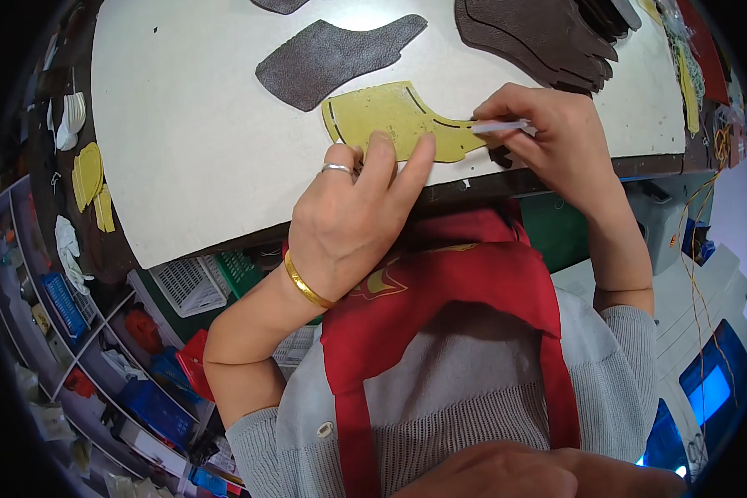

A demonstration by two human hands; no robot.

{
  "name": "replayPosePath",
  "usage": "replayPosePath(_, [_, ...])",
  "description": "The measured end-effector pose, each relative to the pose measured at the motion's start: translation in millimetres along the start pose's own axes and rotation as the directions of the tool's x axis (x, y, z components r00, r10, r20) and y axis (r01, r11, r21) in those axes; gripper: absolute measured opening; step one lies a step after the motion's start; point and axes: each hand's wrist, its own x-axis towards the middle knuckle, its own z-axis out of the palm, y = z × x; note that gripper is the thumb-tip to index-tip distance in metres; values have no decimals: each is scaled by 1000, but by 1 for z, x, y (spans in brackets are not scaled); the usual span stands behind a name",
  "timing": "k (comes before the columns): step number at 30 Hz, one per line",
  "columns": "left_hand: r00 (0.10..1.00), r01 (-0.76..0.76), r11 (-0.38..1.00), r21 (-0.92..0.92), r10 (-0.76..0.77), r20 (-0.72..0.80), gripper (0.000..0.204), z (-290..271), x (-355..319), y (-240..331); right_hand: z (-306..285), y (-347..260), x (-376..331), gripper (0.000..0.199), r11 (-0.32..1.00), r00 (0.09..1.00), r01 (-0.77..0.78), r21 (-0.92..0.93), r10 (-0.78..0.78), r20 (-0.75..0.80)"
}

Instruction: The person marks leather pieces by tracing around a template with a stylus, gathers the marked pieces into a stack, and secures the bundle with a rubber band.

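Note:
A yellow template with dark slots along its edges lies flat near the front edge of the white work board. My left hand, wearing a ring and a gold bracelet, presses it down with spread fingertips. My right hand pinches a slim whitish pen over the template's narrow right end. A small dark piece shows just below that end; how far it runs under the template is hidden. Just beyond the template lies a dark brown leather piece of similar outline.
A stack of dark brown leather pieces stands at the far right of the white board. Yellow templates lie off its left side. Shelves with bins are at lower left, and loose wires hang at the right.

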Motion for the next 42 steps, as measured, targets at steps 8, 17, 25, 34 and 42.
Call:
replayPosePath(8, [998, -67, 996, -51, 67, -17, 45, 8, -1, 12, -14, -3, 14, 9, 976, 914, 182, -117, -211, -346])
replayPosePath(17, [987, -42, 998, -36, 35, -157, 34, 20, -11, 29, 29, -68, 72, 21, 907, 865, 416, 66, -417, 280])
replayPosePath(25, [981, 18, 999, 40, -10, -194, 31, 20, -3, 29, 44, -59, 88, 24, 849, 869, 479, -225, -494, -14])
replayPosePath(34, [988, -28, 998, 53, 36, -148, 36, 21, 3, 31, 22, -17, 57, 31, 965, 958, 264, 15, -260, -119])
replayPosePath(42, [1000, 8, 996, 88, -7, -15, 38, 13, 7, 36, -2, -5, 7, 20, 922, 945, 285, -261, -316, -88])
